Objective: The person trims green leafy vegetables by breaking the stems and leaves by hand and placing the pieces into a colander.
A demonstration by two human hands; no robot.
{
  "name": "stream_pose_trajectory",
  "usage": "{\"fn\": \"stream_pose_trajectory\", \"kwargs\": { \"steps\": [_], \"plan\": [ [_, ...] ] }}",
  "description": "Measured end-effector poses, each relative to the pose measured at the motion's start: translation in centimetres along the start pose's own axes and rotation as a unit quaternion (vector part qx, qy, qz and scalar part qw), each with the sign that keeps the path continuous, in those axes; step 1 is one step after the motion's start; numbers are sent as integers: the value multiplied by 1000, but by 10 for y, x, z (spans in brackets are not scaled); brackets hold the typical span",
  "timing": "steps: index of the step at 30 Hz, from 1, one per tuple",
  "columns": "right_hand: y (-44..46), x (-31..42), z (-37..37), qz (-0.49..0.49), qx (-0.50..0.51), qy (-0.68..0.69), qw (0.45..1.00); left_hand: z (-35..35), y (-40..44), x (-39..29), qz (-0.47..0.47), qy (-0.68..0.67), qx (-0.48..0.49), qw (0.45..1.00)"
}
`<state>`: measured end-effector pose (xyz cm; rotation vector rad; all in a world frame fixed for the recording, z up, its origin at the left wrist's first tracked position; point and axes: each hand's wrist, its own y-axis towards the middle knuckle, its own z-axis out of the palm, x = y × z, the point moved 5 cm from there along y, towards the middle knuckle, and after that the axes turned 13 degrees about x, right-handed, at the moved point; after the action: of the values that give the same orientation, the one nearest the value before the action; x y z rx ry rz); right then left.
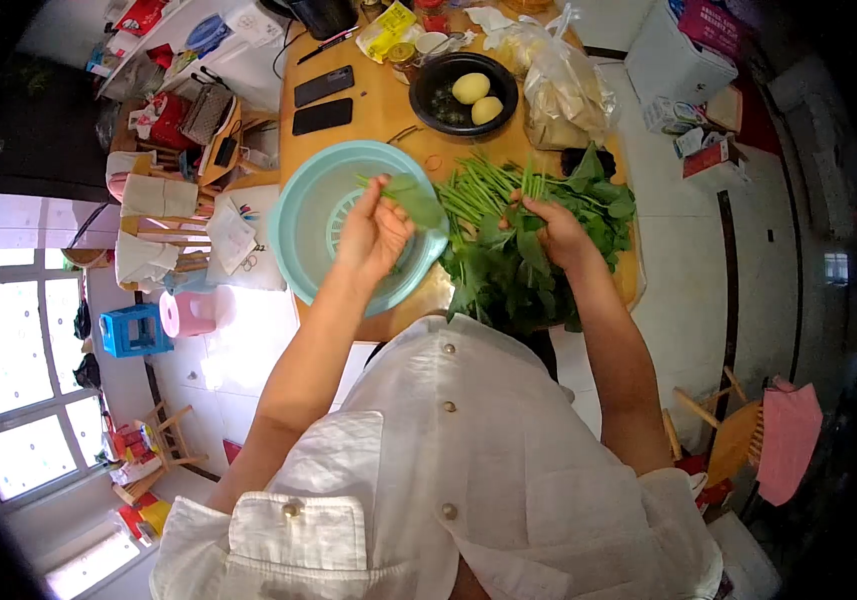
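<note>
With my left hand [378,232] I am pinching a single green leaf [416,203] between thumb and fingertips, holding it over the light teal basin [291,188], whose slotted bottom is showing beside my hand. My right hand [560,232] is grasping stalks at the heap of long-stemmed leafy greens [508,268]; I cannot tell how many are sitting in its grip. The heap is lying on the wooden table [376,118], just right of the basin, its pale stalks pointing mostly away from me and its dark leaves spreading nearest my white shirt [448,455] and out to the right. Beyond it, a black bowl [463,131] is holding two pale yellow, potato-shaped pieces [470,88]. A clear plastic bag [566,88] is resting right of that bowl, and two dark smartphones [322,116] are lying behind the basin.
</note>
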<state>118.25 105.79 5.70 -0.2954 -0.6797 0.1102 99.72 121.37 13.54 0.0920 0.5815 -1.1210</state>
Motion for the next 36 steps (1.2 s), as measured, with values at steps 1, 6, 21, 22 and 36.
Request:
{"fn": "stream_pose_trajectory", "kwargs": {
  "steps": [1,6,21,22,36],
  "plan": [
    [-1,0,-13,-11,-26,10,1000,11,-1,-5,34,-54,12,998],
    [-11,29,30,-20,-39,-91,995,21,10,-1,-40,181,-5,983],
    [2,18,63,-46,-5,-248,968,19,23,55,-78,196,-78,974],
    [3,17,61,-58,-7,-264,963,17,24,55,-75,191,-82,975],
    [15,10,56,-18,16,-429,903,23,23,54,-106,224,-42,968]
  ]
}}
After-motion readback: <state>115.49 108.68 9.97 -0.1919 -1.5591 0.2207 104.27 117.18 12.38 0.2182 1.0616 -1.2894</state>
